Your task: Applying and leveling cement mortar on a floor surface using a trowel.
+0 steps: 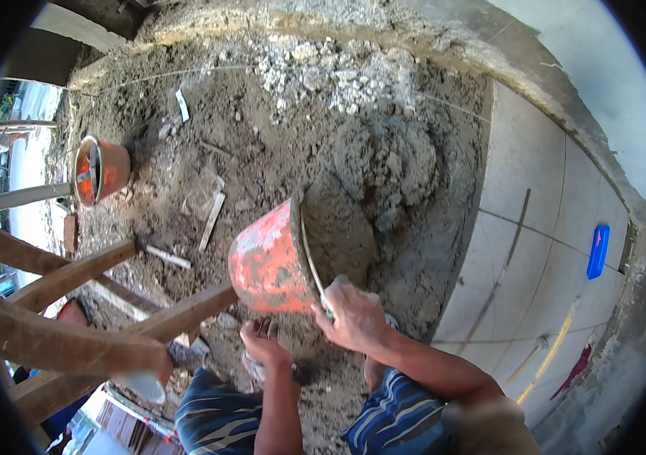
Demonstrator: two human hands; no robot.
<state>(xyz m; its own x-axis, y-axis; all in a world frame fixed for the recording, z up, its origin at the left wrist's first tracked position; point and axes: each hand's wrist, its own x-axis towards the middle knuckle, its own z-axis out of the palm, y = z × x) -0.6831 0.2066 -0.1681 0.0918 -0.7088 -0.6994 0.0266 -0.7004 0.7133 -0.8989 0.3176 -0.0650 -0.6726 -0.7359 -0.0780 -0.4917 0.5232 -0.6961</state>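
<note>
I hold the tipped orange bucket point(268, 262) with the right grip point(351, 312), mouth facing the wet mortar point(387, 163); the left grip point(265, 346), half-open, sits near its base.

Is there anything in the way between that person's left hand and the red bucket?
Nothing visible: the left hand is just below the red bucket in the picture. A wooden beam ends close by, but left of that gap. The right hand is already at the bucket's rim and handle.
</note>
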